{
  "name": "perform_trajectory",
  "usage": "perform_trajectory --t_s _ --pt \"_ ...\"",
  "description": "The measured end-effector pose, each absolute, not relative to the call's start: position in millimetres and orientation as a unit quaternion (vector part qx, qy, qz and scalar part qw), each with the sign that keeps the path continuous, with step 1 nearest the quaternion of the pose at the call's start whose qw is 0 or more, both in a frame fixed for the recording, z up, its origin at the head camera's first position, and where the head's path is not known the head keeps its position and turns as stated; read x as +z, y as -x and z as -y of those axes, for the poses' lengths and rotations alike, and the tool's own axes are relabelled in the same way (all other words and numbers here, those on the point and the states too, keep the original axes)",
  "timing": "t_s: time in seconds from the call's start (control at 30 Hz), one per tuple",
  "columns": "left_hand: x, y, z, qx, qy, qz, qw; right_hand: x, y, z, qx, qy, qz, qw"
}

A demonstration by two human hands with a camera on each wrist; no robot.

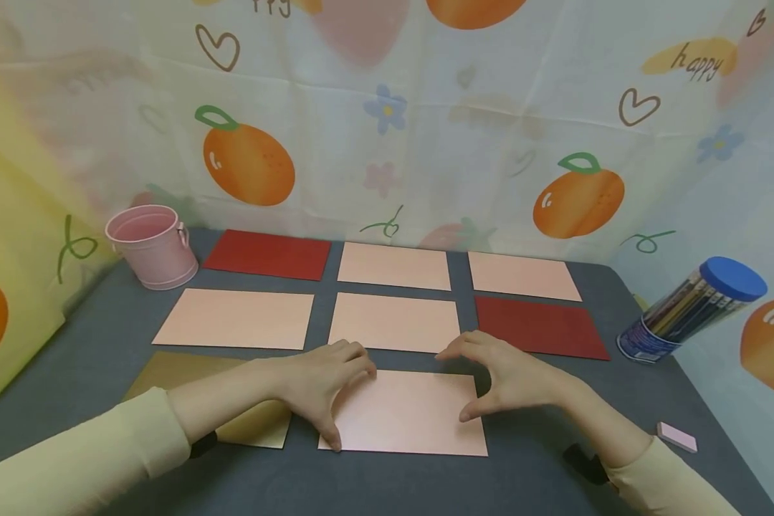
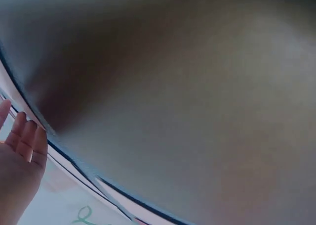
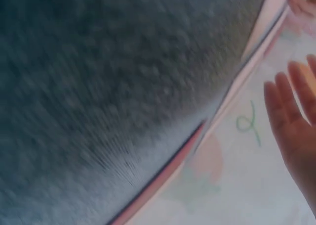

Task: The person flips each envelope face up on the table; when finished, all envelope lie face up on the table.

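**Dark table (image 1: 387, 491), near card (image 1: 413, 426) framed by two spread hands**

Take the near card as the clock's centre, 12 pointing straight away from you. Your left hand (image 1: 322, 383) spans its 9 o'clock end, thumb wide of the fingers and at the 7 o'clock corner. Your right hand (image 1: 512, 374) is spread too, thumb at 3, fingertips towards 1; whether it touches, you can't tell. You seem to be squaring the card, so work lightly on its edges, both sides together; a hard press could bow it or drag it skew. Sight along the middle card (image 1: 393, 320) at 12. Your left forearm (image 1: 228, 401) passes over the gold card (image 1: 261, 426) at 9; lift clear, as it might nudge it.

Further out, a pink card (image 1: 235, 320) lies at 10, a red card (image 1: 545, 326) at 2. Behind, the back row runs red (image 1: 267, 256), pink (image 1: 393, 265), pink (image 1: 522, 275). Bucket (image 1: 151, 251) at 10, pencil tub (image 1: 686, 308) between 2 and 3, pink block (image 1: 677, 436) at 3. Fruit-print cloth (image 1: 477, 168) hangs across 12.
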State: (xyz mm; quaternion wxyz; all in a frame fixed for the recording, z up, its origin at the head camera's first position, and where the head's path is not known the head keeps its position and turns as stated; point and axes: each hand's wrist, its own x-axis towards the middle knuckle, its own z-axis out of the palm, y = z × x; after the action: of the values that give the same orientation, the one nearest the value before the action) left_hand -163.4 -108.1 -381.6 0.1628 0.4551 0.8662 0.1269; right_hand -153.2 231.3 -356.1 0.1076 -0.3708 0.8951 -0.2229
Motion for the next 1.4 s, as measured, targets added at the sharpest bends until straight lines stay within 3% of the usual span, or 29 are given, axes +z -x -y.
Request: perform_trajectory --t_s 0.23,0.43,0.6,1.03,1.4 --pt "-384.8 170.2 115.7 0.139 -0.475 -0.854 0.162 -365.5 156.3 -235.8 -0.241 0.393 -0.873 0.159" --pt "-381.6 172.9 120.4 0.143 -0.465 -0.852 0.193 -372.3 166.3 -249.7 -0.252 0.388 -0.864 0.199" --pt "-381.4 175.3 123.9 0.170 -0.468 -0.841 0.209 -375.9 168.9 -254.3 -0.233 0.382 -0.872 0.198" --pt "-388.3 183.9 128.1 0.210 -0.464 -0.838 0.195 -378.7 172.5 -249.0 -0.194 0.391 -0.883 0.171" --pt "-386.7 181.7 134.6 0.189 -0.449 -0.849 0.203 -379.5 171.6 -249.2 -0.201 0.382 -0.883 0.187"
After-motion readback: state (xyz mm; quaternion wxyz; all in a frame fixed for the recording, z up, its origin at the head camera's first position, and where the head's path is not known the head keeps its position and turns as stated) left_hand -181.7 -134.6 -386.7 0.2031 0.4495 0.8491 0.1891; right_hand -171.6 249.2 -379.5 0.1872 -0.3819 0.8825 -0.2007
